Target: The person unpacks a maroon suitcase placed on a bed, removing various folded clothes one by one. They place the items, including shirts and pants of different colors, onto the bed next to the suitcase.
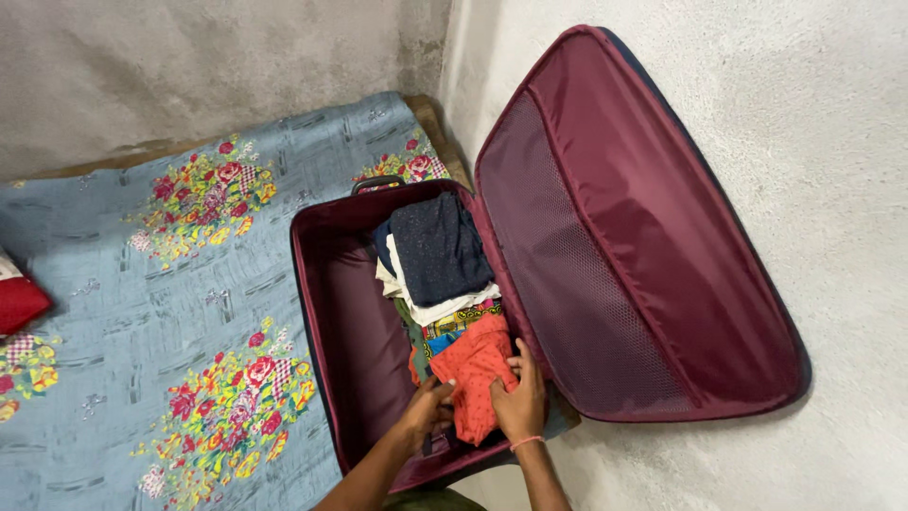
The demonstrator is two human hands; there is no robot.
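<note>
- Big maroon fabric-lined suitcase (326, 312) lies open on a bed covered by a blue sheet with red and yellow flower prints (142, 284). Its lid with the mesh pocket (615, 255) is flipped up and leans on the rough grey wall (804, 114) over at 3 o'clock.
- Both hands come in from 6 o'clock, right at the near end of the case.
- The left hand (426, 409) has its fingers curled onto the left edge of an orange-red dotted cloth garment (478, 369), pinching or pressing it. Can't really tell which, the fingertips are partly tucked under.
- The right hand (522, 397), with a pink band on the wrist, lies flat-ish on the garment's right side. Fingers are spread loosely and pressed on the fabric rather than closed round it, thumb up against the case wall.
- So the orange-red piece sits in the right half of the case, nearest the person, on top of other clothes.
- Just past it toward 12 o'clock there's a bright multicoloured printed cloth (454, 326) peeking out, then a stack with a folded dark navy speckled garment (440, 246) on top of a white one (445, 305).
- The left half of the case shows only lining.
- Way off at 9 o'clock a red cushion-like thing (19, 301) sits at the bed's edge.
</note>
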